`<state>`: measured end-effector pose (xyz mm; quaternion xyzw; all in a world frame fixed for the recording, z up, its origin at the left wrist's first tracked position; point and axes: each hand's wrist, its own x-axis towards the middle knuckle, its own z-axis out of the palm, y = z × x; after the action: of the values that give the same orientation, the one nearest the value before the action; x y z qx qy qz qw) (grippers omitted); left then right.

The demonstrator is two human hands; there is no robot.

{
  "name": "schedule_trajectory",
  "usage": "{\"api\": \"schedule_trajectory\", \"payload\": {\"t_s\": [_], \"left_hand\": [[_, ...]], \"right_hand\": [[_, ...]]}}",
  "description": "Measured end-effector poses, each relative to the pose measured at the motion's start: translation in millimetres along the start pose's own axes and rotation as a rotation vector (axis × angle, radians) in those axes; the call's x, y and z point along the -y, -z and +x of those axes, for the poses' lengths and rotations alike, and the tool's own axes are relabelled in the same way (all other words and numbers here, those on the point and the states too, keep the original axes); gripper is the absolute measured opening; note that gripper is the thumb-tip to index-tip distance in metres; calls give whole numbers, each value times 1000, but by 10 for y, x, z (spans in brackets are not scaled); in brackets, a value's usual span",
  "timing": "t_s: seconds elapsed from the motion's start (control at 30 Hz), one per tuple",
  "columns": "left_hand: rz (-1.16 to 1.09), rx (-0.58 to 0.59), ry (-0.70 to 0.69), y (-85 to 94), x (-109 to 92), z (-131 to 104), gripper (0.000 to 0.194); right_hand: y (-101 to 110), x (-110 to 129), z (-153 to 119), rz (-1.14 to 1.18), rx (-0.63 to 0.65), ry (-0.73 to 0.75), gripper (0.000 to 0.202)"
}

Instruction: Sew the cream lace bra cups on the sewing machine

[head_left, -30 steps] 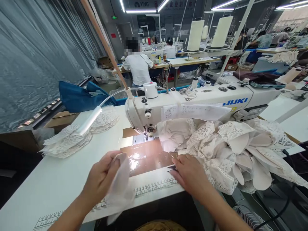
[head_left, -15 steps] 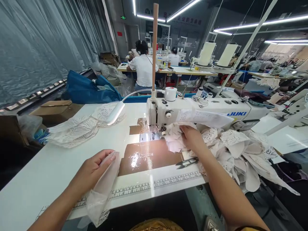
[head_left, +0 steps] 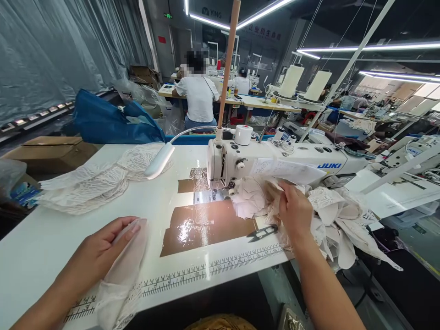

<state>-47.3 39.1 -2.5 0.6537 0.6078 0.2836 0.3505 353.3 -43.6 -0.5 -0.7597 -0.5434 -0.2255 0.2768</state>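
My left hand [head_left: 108, 245] pinches the top of a sheer white fabric piece [head_left: 122, 270], which hangs down over the table's front edge. To the right of the needle area, my right hand [head_left: 296, 211] grips an edge of pale lace fabric [head_left: 273, 192], lifting it from the heap. A crumpled pale piece [head_left: 249, 199] lies between that hand and the presser foot. The white sewing machine [head_left: 275, 158] stands over the table. Small black thread snips [head_left: 263, 233] lie just left of my right wrist, near the printed ruler [head_left: 206, 268].
Stacked lace pieces [head_left: 89, 181] lie at the table's left, beneath a lamp head [head_left: 160, 160]. More lace pieces [head_left: 333, 211] pile up at the right. Brown tape [head_left: 206, 224] covers the table before the needle. Beyond are a blue bag [head_left: 113, 119] and a seated person [head_left: 197, 98].
The view has shifted somewhat. My right hand has moved right, away from the crumpled piece, drawing up a fabric edge. My left hand still holds the sheer piece, now farther left.
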Motion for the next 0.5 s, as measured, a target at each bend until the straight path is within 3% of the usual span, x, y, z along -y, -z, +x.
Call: {"api": "schedule_trajectory", "payload": {"t_s": [0.2,0.3,0.37,0.5], "left_hand": [[98,57,41,101,37,74,59],[164,59,1,181,27,163,54],[207,24,-46,226,20,263,48],[400,-32,-85,291,69,542,42]], "right_hand": [[288,-112,-288,135,-521,-164,25],[474,-76,-349,274,-593,-264,23],[556,11,-383,444,-428,-335,22],[488,308,-486,975,296,-430,23]]}}
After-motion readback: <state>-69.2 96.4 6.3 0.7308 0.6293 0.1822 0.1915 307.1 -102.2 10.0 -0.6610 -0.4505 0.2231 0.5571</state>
